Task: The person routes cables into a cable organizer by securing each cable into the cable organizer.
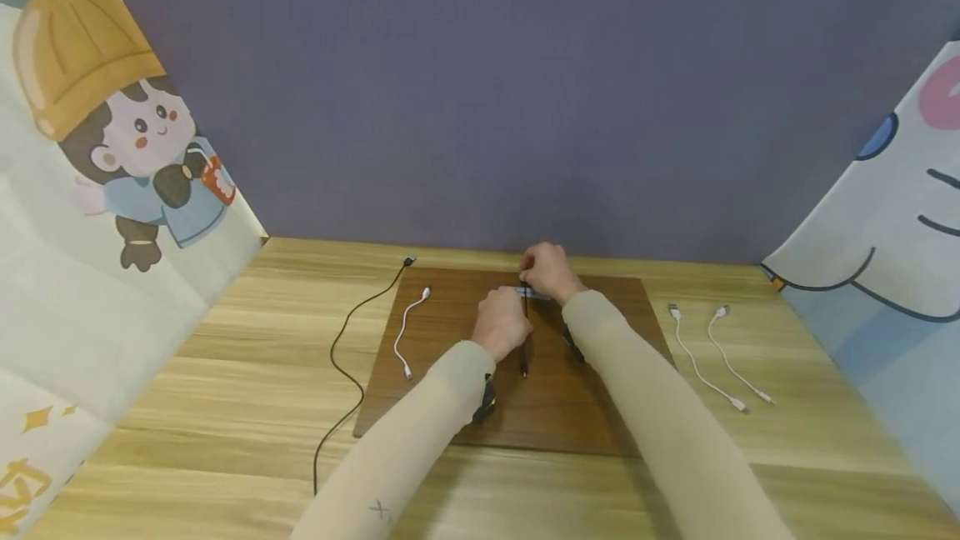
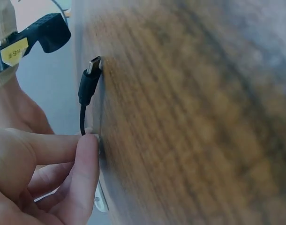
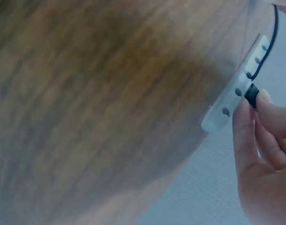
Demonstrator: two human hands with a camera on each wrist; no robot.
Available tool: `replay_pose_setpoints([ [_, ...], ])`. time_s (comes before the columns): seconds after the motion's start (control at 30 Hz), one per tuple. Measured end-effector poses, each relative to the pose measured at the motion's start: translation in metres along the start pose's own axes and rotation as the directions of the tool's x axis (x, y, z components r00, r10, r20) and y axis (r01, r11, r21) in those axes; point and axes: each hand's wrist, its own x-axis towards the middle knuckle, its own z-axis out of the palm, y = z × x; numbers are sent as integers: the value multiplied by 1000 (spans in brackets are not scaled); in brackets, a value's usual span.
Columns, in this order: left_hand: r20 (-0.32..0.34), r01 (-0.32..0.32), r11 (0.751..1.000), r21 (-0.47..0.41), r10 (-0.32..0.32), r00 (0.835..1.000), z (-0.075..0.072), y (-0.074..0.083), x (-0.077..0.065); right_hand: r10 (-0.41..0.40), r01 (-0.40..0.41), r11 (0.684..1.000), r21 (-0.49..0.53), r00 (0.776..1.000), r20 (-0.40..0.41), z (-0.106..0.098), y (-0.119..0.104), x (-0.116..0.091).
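A short black USB cable (image 1: 526,312) runs between my two hands, across a pale cable holder strip (image 1: 537,293) near the back of the brown board (image 1: 570,415). My left hand (image 1: 501,323) pinches the cable between thumb and index finger. Beyond that pinch its slim metal-tipped connector (image 2: 89,83) points away, close to the wood. At the other end my right hand (image 1: 552,272) grips the black plug (image 3: 251,95) with thumb and fingertips. In the right wrist view this plug sits right beside the strip's row of slots, and the thin cable overlaps the strip.
On the board's left part lies a short white cable (image 1: 401,333). A long black cable (image 1: 335,357) curves over the table (image 1: 225,390) to its left. Two white cables, one (image 1: 693,361) beside another (image 1: 731,358), lie right of the board. A grey wall (image 1: 480,107) stands behind.
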Motion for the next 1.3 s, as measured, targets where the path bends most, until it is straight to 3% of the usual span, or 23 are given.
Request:
replay_pose_setpoints([
  [0.27,44,-53,997,53,50,998,2,-1,-10,61,-60,998,-9,998,19,5,-1,-7],
  [0.37,54,-114,987,114,109,993,2,-1,-17,67,-66,997,-38,997,38,6,2,-10],
  [0.5,44,-187,959,212,182,982,2,1,-26,66,-62,997,-56,996,68,7,3,-14],
  [0.83,67,-219,915,338,209,976,5,4,-41,65,-64,998,-19,995,76,14,7,-22],
  [1.07,155,-263,863,431,216,964,3,7,-53,53,-50,998,-47,998,45,18,2,-29],
  [1.3,138,-296,820,490,263,955,2,6,-62,33,-24,993,-112,997,74,17,-12,-41],
])
